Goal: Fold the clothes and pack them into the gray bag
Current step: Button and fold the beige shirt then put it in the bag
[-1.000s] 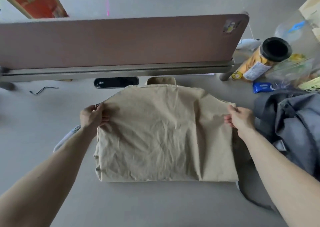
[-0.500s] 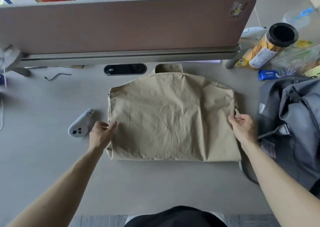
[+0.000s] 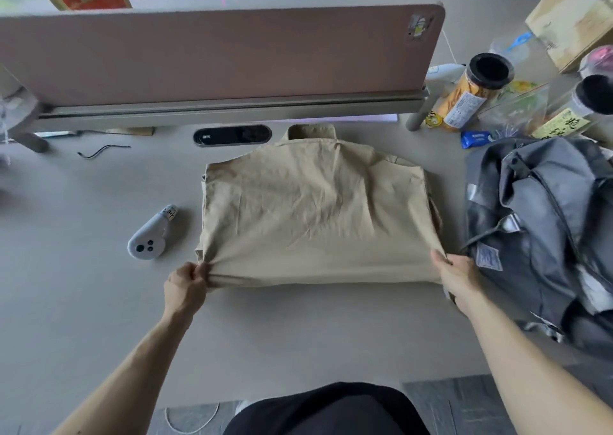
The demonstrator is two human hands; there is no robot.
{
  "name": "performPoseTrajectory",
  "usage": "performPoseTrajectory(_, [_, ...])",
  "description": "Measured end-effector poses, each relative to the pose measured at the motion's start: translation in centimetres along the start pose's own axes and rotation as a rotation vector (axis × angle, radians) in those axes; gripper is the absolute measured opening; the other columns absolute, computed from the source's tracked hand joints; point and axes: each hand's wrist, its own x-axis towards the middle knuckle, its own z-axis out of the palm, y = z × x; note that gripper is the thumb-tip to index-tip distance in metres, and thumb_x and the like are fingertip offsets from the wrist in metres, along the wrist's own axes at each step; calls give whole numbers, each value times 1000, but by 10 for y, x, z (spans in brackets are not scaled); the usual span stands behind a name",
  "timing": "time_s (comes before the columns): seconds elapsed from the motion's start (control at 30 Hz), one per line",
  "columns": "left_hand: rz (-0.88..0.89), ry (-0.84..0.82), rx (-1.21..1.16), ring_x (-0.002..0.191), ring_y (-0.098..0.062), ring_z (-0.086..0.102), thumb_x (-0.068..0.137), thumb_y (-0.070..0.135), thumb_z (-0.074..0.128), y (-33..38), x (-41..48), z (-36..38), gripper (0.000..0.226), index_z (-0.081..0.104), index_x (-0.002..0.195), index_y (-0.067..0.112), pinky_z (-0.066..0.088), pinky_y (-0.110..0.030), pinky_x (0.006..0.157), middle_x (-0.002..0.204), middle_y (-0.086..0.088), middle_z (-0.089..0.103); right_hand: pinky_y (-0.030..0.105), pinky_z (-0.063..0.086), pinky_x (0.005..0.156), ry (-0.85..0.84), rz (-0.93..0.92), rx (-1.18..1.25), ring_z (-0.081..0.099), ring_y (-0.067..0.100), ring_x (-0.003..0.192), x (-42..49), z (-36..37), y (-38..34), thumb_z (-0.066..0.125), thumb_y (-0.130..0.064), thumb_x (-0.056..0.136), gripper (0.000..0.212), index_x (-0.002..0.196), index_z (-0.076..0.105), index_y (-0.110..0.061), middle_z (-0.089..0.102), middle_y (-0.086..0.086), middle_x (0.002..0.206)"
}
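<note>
Head view: the beige shirt (image 3: 315, 215) lies flat and part-folded mid-table (image 3: 83, 302), collar at the far edge. The gray bag (image 3: 544, 222) sits slumped just to its right, and a small gray controller (image 3: 149, 235) lies to its left. The left hand (image 3: 185, 288) pinches the near left corner, bunching the cloth. The right hand (image 3: 459, 275) grips the near right corner, thumb on top, its fingers hidden beneath. Judgement: the cloth is thin, light, limp and creased, so it will sag between holds; both near corners are the sensible grip for carrying the hem toward the collar.
</note>
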Motion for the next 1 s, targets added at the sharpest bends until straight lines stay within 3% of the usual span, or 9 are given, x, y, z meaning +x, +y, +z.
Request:
performPoseTrajectory(0.17, [-7, -65, 144, 77, -39, 55, 101, 21, 50, -13, 2, 7, 33, 53, 75, 1, 40, -44, 65, 70, -16, 57, 42, 42, 64, 45, 4, -232, 54, 35, 70, -7, 8, 12, 55, -36, 98, 51, 57, 51, -6, 60, 26, 73])
performPoseTrajectory(0.27, [27, -18, 214, 84, -38, 53, 96, 20, 52, -10, -3, 8, 18, 48, 86, 6, 42, -44, 70, 84, -16, 58, 43, 46, 74, 155, -45, -253, 59, 43, 93, -19, 14, 5, 60, -24, 93, 19, 85, 64, -7, 64, 25, 95])
performPoseTrajectory(0.4, [452, 190, 268, 102, -35, 54, 83, 16, 56, 23, -11, 18, 19, 54, 102, 13, 41, -48, 88, 109, -11, 54, 52, 42, 91, 345, -397, -342, 52, 42, 111, -14, 28, -19, 70, -19, 81, 45, 124, 58, -12, 57, 21, 116])
performPoseTrajectory(0.47, [717, 139, 345, 127, -33, 51, 86, 24, 52, 50, -10, 35, 38, 59, 123, 16, 37, -49, 104, 135, -11, 55, 52, 45, 95, 325, -656, -409, 53, 40, 116, -14, 47, -43, 63, -28, 84, 51, 131, 56, -12, 57, 18, 125])
performPoseTrajectory(0.53, [832, -30, 473, 150, -28, 25, 97, 43, 35, 83, -10, 54, 54, 43, 148, 26, 18, -50, 121, 161, -7, 31, 52, 41, 102, 232, -767, -451, 49, 38, 127, -18, 72, -73, 54, -39, 88, 55, 138, 53, -17, 53, 16, 139])
performPoseTrajectory(0.6, [861, -180, 569, 153, -22, -2, 99, 54, 14, 110, -8, 76, 61, 18, 158, 35, -2, -48, 124, 166, 2, 1, 53, 31, 109, 118, -818, -489, 39, 36, 138, -25, 101, -102, 51, -44, 91, 57, 145, 47, -24, 43, 12, 152])
performPoseTrajectory(0.67, [889, -235, 618, 152, -21, -11, 97, 56, 5, 131, -6, 95, 65, 7, 159, 36, -6, -48, 123, 166, 5, -8, 52, 26, 114, 52, -871, -550, 31, 33, 144, -28, 126, -125, 53, -42, 92, 59, 148, 41, -28, 35, 7, 158])
performPoseTrajectory(0.77, [884, -283, 683, 154, -24, -8, 93, 58, -2, 152, 4, 116, 70, 2, 159, 35, -6, -50, 123, 167, 6, -6, 53, 26, 116, 26, -907, -637, 32, 32, 144, -23, 150, -147, 56, -35, 90, 63, 150, 40, -22, 34, 6, 158])
performPoseTrajectory(1.0, [723, -220, 824, 154, -21, 3, 93, 76, 17, 109, 73, 111, 72, 10, 156, 43, 1, -52, 122, 167, 11, 5, 50, 21, 119, -25, -902, -740, 27, 27, 147, 30, 155, -120, 33, -56, 95, 64, 153, 34, -29, 29, 4, 161])
